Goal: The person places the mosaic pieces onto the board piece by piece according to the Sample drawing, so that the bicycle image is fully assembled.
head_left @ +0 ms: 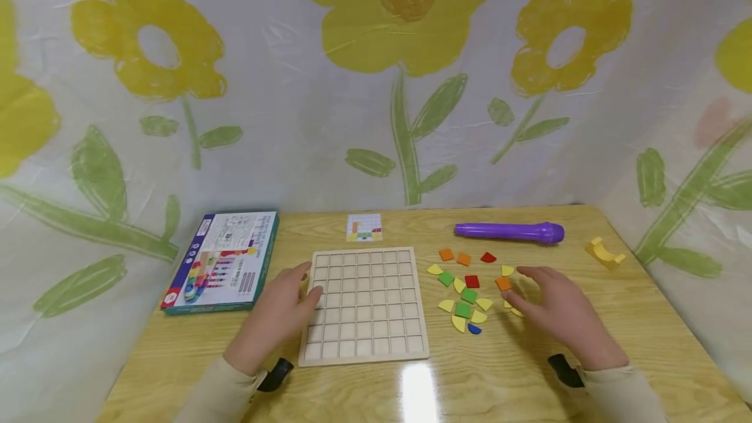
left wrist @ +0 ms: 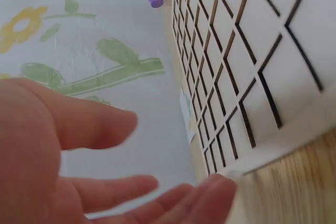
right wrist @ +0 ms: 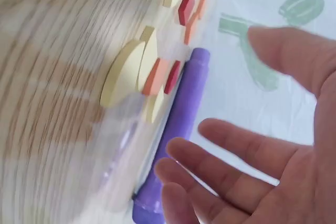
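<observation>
A wooden grid board (head_left: 364, 302) with square cells lies flat on the table. My left hand (head_left: 279, 312) is at its left edge, fingers apart and holding nothing; in the left wrist view the fingertips of that hand (left wrist: 121, 161) come close to the board's corner, and contact is unclear. Right of the board lie loose flat pieces: green squares (head_left: 463, 310), yellow quarter-rounds (head_left: 458, 323), orange squares (head_left: 446, 254), red ones (head_left: 472, 281) and a blue one (head_left: 474, 329). My right hand (head_left: 561, 312) hovers over the right-hand pieces, its fingers spread and empty, also in the right wrist view (right wrist: 252, 161).
A boxed set (head_left: 223, 263) lies at the left. Behind the board is a small pattern card (head_left: 364, 227). A purple microphone-shaped object (head_left: 510, 232) lies at the back right, with a yellow curved block (head_left: 605, 253) beyond it. A flower-painted sheet (head_left: 264, 168) hangs behind the table.
</observation>
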`<state>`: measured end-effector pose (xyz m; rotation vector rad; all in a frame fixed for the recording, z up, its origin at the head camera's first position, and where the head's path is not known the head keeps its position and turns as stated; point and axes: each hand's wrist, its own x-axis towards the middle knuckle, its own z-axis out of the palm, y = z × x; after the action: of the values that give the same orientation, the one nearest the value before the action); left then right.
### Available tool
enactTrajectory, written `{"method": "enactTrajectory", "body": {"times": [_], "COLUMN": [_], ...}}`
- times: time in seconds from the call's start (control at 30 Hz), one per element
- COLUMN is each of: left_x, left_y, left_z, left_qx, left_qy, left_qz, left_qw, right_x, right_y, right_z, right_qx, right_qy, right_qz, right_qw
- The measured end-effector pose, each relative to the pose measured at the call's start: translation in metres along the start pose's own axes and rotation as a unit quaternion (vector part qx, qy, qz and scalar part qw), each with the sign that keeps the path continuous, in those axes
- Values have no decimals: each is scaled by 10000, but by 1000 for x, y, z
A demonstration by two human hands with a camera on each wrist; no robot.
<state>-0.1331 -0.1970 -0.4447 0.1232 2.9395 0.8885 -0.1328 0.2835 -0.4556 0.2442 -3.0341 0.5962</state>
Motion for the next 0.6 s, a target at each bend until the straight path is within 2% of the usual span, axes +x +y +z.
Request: {"method": "enactTrajectory", "body": {"times": [0.17, 0.37, 0.6], "left_x": [7, 13, 20], "left_y": [-6, -12, -19], "left_z": [6, 6, 8], "left_qx": [43, 3, 41], "left_qy": [-32, -115, -299], "left_qz": [-350, -491, -570], "left_qw": [9994, 9987, 9979], "right_x": [15, 26, 30], "right_y": [-4, -7, -7], "right_z": [9, 14, 16], "right_qx": [118, 264, 282], "right_qy": [-171, -407, -628], "right_qz": [216, 571, 1007], "right_qw": [9995, 9972, 9925]}}
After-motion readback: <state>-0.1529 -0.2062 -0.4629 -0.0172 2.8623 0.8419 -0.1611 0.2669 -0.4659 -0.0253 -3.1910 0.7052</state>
